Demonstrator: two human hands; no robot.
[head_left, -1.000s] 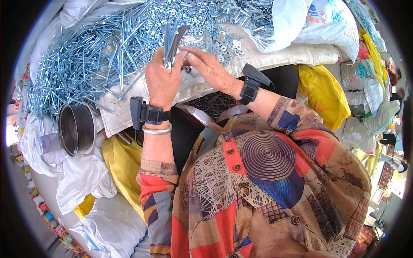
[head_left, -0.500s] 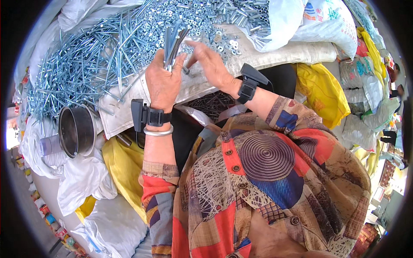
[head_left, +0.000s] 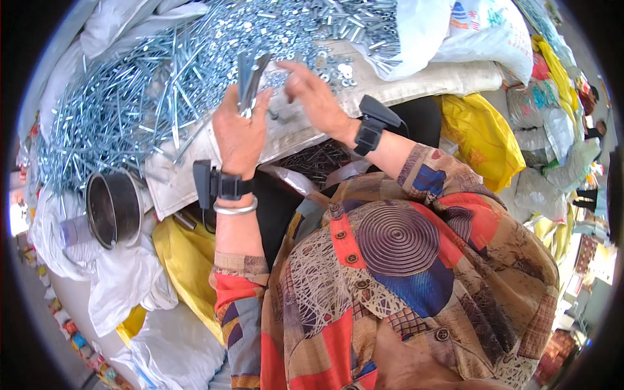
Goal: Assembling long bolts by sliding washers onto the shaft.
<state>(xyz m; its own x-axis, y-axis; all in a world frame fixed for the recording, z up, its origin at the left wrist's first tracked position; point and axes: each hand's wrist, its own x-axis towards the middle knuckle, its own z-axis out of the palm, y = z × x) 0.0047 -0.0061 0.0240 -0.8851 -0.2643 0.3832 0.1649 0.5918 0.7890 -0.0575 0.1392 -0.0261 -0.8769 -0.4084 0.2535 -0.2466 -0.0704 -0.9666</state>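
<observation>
My left hand (head_left: 238, 140) is closed around a bundle of thin metal rods (head_left: 249, 79), which stick up above its thumb and fingers. Just to the right, my right hand (head_left: 317, 104) hovers with its index finger stretched toward the bundle and the other fingers loosely bent. Nothing shows in it. A small dark metal piece (head_left: 273, 116) is visible between the two hands; whether it is held I cannot make out. Beyond them spreads a heap of long, thin silvery rods (head_left: 110, 120), with small nuts and washers (head_left: 253, 32) to its right.
Short metal tubes (head_left: 377, 32) spill from a white sack (head_left: 426, 39) at the far right. A dark metal pot (head_left: 116, 209) stands at left. Dark rods (head_left: 315, 162) lie below my hands. Yellow sacks (head_left: 481, 136) flank me, and pale cloth (head_left: 172, 179) covers the near edge.
The whole view has shifted slightly. My right hand has drawn a little away from the small metal piece beside my left hand. The bundle stays in my left hand.
</observation>
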